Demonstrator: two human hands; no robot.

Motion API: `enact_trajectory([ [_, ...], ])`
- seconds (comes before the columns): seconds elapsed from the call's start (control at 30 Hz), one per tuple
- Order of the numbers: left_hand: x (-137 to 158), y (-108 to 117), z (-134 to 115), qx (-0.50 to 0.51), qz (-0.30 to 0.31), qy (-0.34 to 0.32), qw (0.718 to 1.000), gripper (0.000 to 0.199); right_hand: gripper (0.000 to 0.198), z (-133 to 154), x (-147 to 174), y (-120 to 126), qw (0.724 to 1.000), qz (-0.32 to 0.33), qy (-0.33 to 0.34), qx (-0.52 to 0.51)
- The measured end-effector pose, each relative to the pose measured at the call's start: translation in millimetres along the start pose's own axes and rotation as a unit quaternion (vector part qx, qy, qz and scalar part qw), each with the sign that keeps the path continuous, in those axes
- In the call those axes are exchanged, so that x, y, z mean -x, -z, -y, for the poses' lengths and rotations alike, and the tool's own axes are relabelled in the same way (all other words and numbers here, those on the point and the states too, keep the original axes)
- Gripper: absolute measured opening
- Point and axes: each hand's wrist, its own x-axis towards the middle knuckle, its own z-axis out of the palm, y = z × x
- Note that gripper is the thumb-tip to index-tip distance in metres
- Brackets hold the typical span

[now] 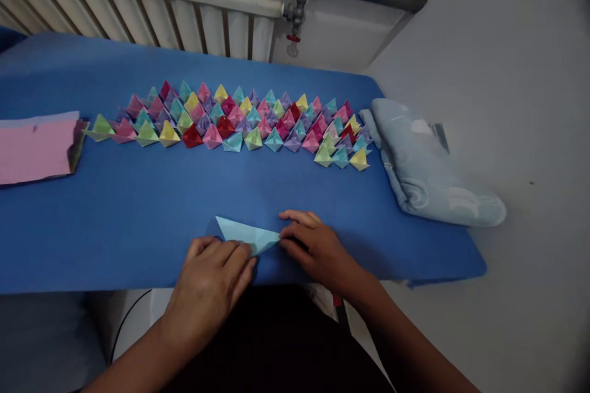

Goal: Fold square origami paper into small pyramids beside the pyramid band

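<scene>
Pink paper stack (37,150) lies far left; folded boats (235,115) stand in rows beyond the hands, apparently finished; left hand (209,279) grasps the light-blue paper (246,234) at its near edge; this piece, between both hands, appears part-folded, shaping incomplete; right hand (318,249) pinches its right tip.

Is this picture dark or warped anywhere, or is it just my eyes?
Head view: dim overall, with blackened right-hand corners; head view: the radiator runs at a slant, though whether from camera tilt or lens distortion I can't tell; head view: the dark clothing shows almost no detail; head view: no harsh glare on the blue paper.
</scene>
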Motion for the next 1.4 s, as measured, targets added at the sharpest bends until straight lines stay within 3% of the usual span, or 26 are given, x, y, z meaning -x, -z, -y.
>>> enact_trajectory([
  [0.2,-4.3,-0.8,-1.8,0.016,0.027,0.053,0.998,0.023,0.005,7.2,-9.6,2.0,0.998,0.008,-0.063,0.007],
  [0.37,-2.9,-3.6,-0.3,0.038,0.035,0.083,0.995,0.024,0.005,6.9,-14.9,1.9,0.997,0.009,-0.073,0.011],
  [0.8,-4.8,-10.9,3.3,0.032,-0.014,0.078,0.996,0.021,0.009,5.8,-16.1,-0.4,0.996,0.0,-0.085,0.006],
  [1.4,-9.7,-10.2,1.9,0.013,-0.004,0.091,0.996,0.022,0.01,7.6,-17.2,-2.3,0.994,-0.01,-0.103,0.02],
])
